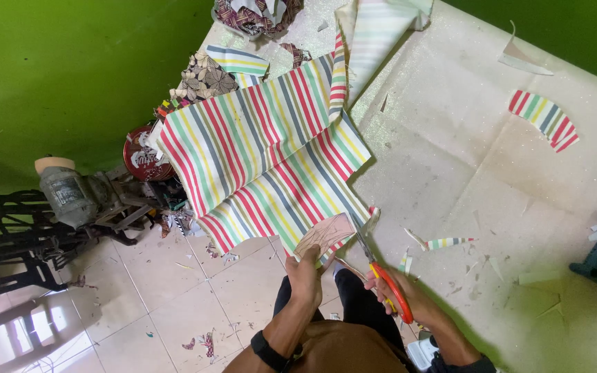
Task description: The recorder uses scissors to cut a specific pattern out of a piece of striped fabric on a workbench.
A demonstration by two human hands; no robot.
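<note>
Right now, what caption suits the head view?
Left hand pins a paper pattern on striped fabric; right hand cuts with orange-handled scissors.

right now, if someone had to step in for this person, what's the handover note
Left hand: pinches a brown paper pattern against the edge of the striped fabric.
Right hand: holds the orange-handled scissors, blades pointing up at the fabric beside the pattern.
Fabric hangs off the table corner toward the tiled floor.
Done: one curved striped piece lies on the table's far right, striped scraps near the scissors.
Left: the cut around the pattern looks unfinished; how far it runs is hidden.
</note>
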